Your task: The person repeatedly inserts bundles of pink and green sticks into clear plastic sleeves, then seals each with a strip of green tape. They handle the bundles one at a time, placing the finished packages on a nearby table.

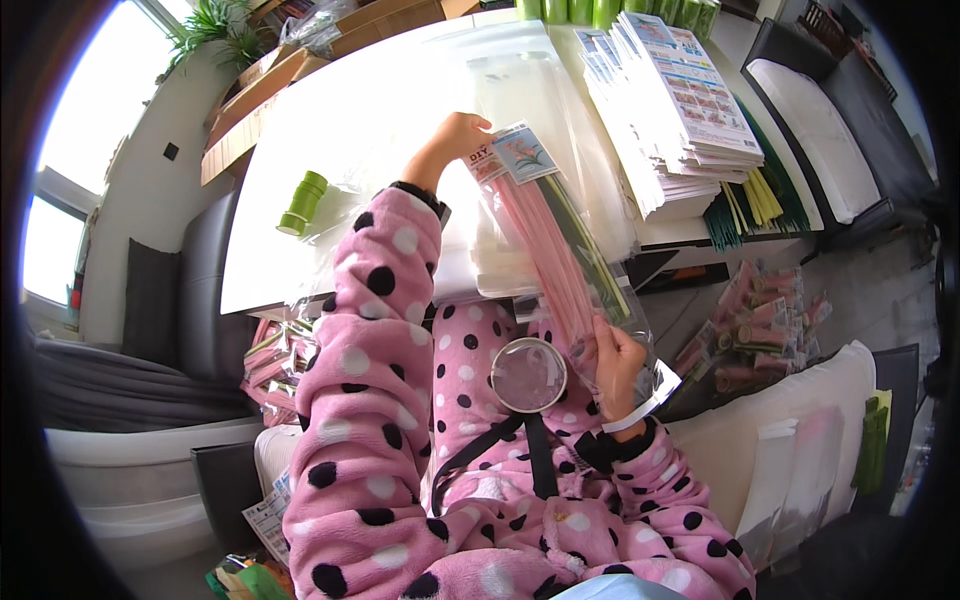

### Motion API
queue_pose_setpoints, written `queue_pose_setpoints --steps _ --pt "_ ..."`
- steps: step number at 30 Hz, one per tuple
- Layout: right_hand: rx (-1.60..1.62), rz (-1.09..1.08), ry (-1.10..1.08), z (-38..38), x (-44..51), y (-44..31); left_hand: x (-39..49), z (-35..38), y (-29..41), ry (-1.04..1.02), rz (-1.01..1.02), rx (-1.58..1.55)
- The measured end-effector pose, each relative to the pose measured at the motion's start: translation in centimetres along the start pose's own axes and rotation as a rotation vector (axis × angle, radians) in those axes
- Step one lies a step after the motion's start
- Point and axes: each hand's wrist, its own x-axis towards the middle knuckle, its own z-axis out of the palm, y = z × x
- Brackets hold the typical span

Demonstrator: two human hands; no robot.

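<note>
A clear plastic bag slants across the table's front edge towards my lap. Inside lie pink chenille stems, dark green and yellow-green stems, and a printed card with a flower picture at the top. My left hand grips the bag's top corner beside the card. Down at the bag's lower end, my right hand pinches the plastic by the pink stems. A white strip shows beside that hand. On my lap rests a round roll of clear tape.
Flat clear bags lie on the white table. Green tape rolls stand left; stacked printed sheets cover green and yellow stems at right. Filled packs lie on the floor at right, more packs at left.
</note>
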Motion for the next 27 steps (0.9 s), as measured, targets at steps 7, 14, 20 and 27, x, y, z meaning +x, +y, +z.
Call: queue_pose_setpoints --steps 7,14,20,27 --pt "-0.116 -0.117 0.013 -0.2 -0.2 -1.6 1.5 -1.9 -1.0 -0.284 -0.012 -0.301" --pt "0.118 -0.010 -0.091 1.6 0.0 -0.8 5.0 0.1 -5.6 0.046 -0.088 -0.146" --pt "0.070 0.044 -0.079 1.2 -0.3 -0.9 5.8 0.0 -7.9 0.081 -0.027 -0.146" --pt "-0.047 0.096 -0.088 0.5 -1.0 -1.6 4.6 0.6 -6.5 0.064 -0.044 -0.142"
